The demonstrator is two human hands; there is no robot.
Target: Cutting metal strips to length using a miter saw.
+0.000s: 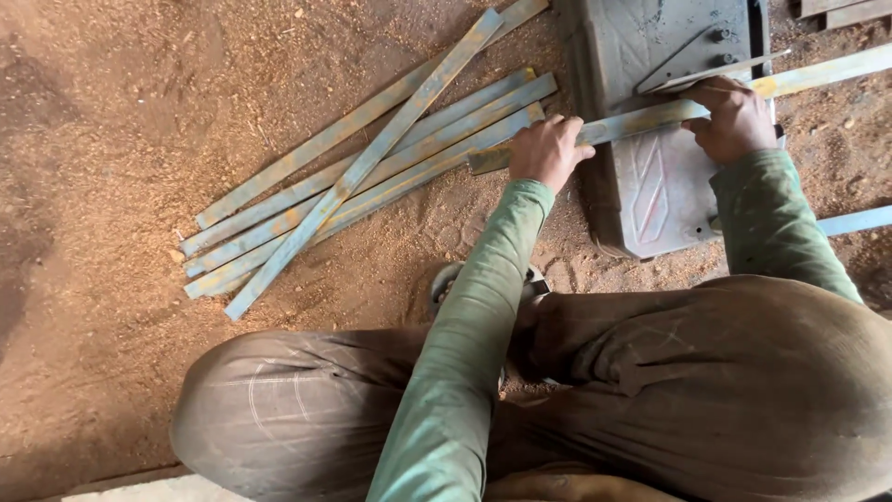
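Observation:
A long flat metal strip, blue-grey with rust patches, lies across a grey metal machine base. My left hand is closed around the strip's left part, just off the base's edge. Gripping the same strip further right, on top of the base, is my right hand. Both arms wear green sleeves. The strip's right end runs out of view at the upper right.
Several similar flat strips lie in a loose pile on the sawdust-covered dirt floor to the left. My knees in brown trousers fill the lower frame. Another pale strip shows at the right edge.

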